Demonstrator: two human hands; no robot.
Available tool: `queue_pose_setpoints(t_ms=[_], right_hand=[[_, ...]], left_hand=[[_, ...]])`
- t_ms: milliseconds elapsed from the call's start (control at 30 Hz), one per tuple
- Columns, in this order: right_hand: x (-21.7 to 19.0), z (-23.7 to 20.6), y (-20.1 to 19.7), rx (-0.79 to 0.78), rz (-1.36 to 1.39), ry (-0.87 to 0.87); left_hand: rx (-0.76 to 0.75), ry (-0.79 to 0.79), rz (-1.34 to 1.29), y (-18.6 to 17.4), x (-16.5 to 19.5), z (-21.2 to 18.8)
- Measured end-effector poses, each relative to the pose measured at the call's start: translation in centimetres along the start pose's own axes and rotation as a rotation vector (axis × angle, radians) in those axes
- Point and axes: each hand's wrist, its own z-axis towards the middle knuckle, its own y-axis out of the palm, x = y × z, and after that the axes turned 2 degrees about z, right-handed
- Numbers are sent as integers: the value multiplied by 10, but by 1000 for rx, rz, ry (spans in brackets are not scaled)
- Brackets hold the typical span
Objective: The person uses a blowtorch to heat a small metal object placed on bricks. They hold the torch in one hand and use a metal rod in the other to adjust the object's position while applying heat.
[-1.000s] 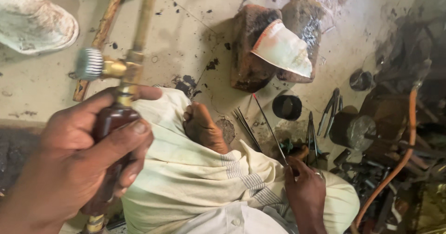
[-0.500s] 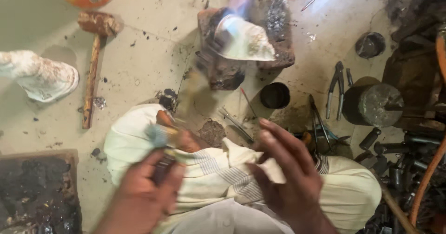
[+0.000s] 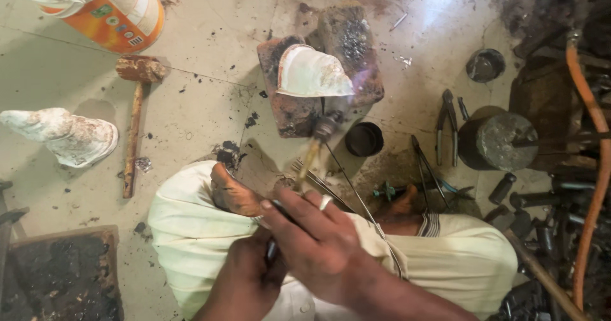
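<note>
— While pointed far across the floor [image 3: 210, 34], where does the torch [image 3: 313, 150] end up?

— Tip just beside the white curved piece [image 3: 312, 72], propped on two dark bricks [image 3: 289, 114] at far centre. Faint flame at its right edge. Probably heating that edge.

— And the hands?

— Left hand [image 3: 245, 283] closed around the torch's lower end, near the lap. Right hand [image 3: 318, 244] laid over it, fingers bent, ring showing. Hard to tell whether gripping the stem, the thin wires [image 3: 356, 193], or merely resting.

— Next move, as a judgement?

— Calls for a steady tip kept close to the piece, well clear of the bare foot [image 3: 232, 193] and pale trousers [image 3: 191, 238].

— Anything hidden or unclear?

— Torch handle buried under both hands. Flame washed out by glare. Orange hose [image 3: 595, 168] cut off at the right and lost among dark tools. Bucket [image 3: 108, 6] cropped at far left. Hammer [image 3: 133, 123] and white lump [image 3: 63, 136] plain enough on the left; pliers [image 3: 445, 123] and metal cylinder [image 3: 503, 141] on the right.
</note>
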Motion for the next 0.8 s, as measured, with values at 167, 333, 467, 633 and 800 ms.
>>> queue_pose_setpoints(t_ms=[167, 333, 467, 633, 800], right_hand=[[11, -19, 23, 76, 54, 90], [110, -65, -14, 162, -283, 379], [206, -118, -66, -235, -535, 927], [233, -140, -58, -338, -720, 944], [220, -116, -46, -512, -849, 1049]], left_hand=[[53, 79, -193, -16, -42, 9], [63, -413, -381, -113, -53, 23], [129, -288, -633, -144, -74, 38], [135, -378, -822, -127, -102, 56], [141, -361, -834, -129, -100, 63]])
